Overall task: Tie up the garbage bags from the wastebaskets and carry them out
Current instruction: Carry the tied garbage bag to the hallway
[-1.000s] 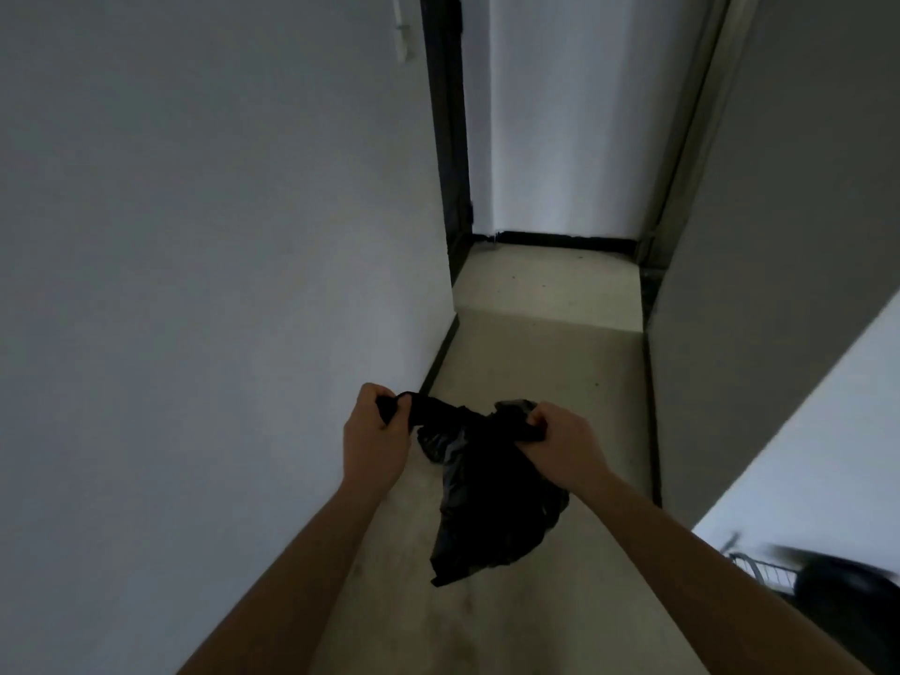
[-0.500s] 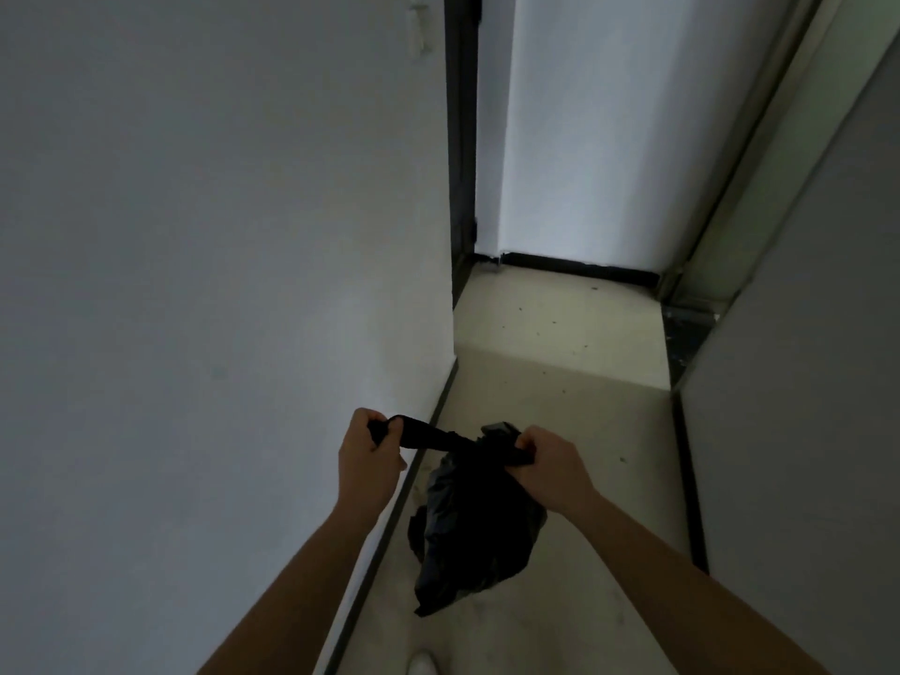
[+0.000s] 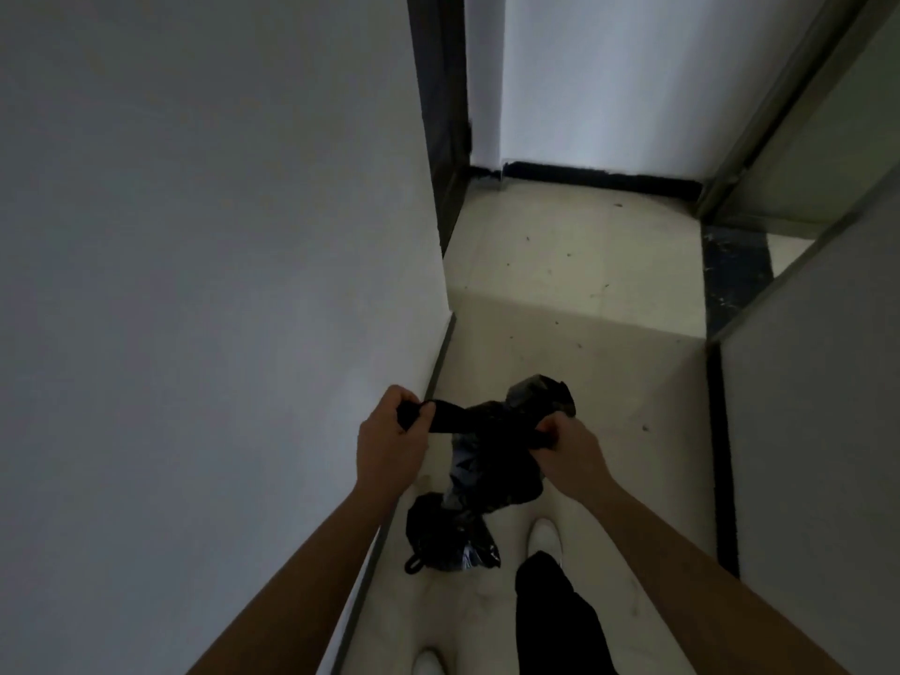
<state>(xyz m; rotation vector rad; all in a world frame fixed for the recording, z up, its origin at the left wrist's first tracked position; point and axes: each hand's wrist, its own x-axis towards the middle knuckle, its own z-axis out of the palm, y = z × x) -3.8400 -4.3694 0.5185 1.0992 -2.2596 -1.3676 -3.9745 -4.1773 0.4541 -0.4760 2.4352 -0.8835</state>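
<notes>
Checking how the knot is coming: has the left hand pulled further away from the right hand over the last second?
Yes. The left hand now sits against the left wall, stretching the bag's strip leftward from the right hand.

Pale tiled floor [image 3: 574, 265], speckled with small dark bits toward 12 o'clock. Tied black garbage bag [image 3: 445, 540] lies on it at 6 o'clock, close to the wall's base. Two white shoes [image 3: 546, 537] stand on it: one just right of the bag, another at bottom edge.
</notes>
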